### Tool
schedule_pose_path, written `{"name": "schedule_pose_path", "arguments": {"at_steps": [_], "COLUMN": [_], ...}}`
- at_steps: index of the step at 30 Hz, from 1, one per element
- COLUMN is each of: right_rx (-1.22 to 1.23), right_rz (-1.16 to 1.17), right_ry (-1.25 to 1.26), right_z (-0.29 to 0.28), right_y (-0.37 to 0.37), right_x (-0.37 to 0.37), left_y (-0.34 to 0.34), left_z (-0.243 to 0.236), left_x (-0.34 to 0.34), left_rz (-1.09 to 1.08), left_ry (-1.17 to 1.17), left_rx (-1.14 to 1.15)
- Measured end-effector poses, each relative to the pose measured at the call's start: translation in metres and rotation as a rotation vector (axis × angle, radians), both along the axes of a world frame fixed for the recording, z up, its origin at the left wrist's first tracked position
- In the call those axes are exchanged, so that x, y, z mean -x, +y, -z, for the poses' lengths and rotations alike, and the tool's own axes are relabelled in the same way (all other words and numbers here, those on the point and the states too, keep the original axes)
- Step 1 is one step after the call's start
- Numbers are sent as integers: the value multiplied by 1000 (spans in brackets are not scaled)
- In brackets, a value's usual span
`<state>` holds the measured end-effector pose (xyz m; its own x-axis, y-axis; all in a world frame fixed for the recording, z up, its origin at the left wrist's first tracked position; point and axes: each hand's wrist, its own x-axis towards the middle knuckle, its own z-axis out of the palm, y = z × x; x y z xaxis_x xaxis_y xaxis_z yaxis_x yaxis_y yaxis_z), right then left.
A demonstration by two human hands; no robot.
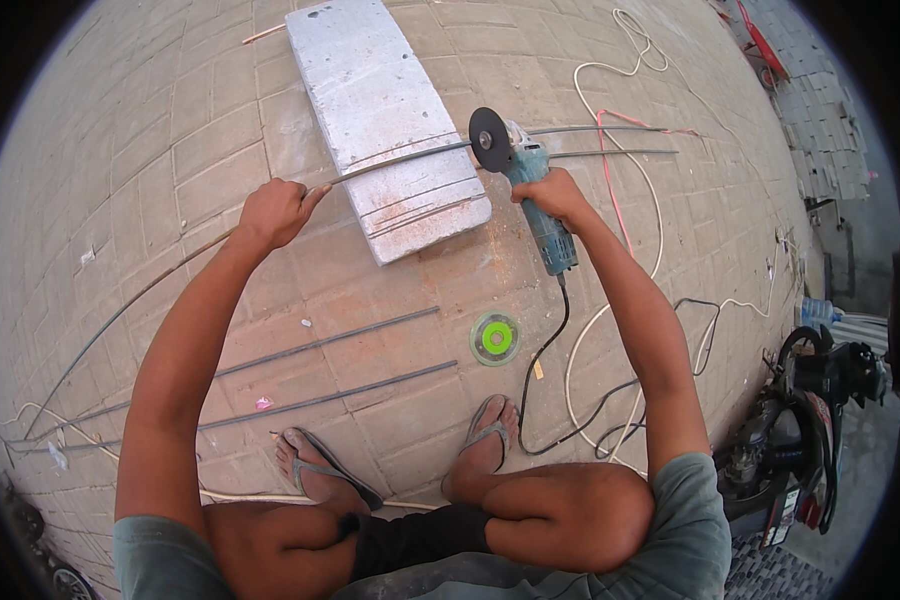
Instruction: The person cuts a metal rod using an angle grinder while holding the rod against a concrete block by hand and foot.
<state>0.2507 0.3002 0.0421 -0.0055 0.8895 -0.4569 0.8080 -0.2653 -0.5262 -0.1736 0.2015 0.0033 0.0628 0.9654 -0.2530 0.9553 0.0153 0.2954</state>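
My left hand [276,212] is closed around a long thin metal rod [400,159], thumb stretched along it. The rod lies across a grey-white block [370,90] with several narrow grooves near its close end, and its left part bends down to the paving. In my right hand [558,196] is a teal angle grinder [543,215], gripped by its body. The grinder's dark disc [490,140] stands upright beside the block's right edge, at the rod; whether the two touch I cannot tell. Past the grinder, rod pieces [615,153] extend to the right.
More rods [340,400] lie on the paving before my feet. A clear disc with a green centre [496,339] rests near my right foot. The black grinder cord [550,350] and a pale cable [660,230] loop at the right, near a parked motorcycle [810,420].
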Motion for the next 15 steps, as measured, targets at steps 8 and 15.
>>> {"name": "schedule_pose_path", "arguments": {"at_steps": [8,15], "right_rx": [-17,-3], "right_rz": [-4,-3], "right_ry": [-1,3], "right_z": [9,4], "right_y": [7,4], "right_x": [-3,-1], "left_y": [0,-1], "left_z": [0,-1], "left_x": [-1,-1], "left_rz": [-2,0], "left_ry": [16,17], "left_rx": [3,-1]}}
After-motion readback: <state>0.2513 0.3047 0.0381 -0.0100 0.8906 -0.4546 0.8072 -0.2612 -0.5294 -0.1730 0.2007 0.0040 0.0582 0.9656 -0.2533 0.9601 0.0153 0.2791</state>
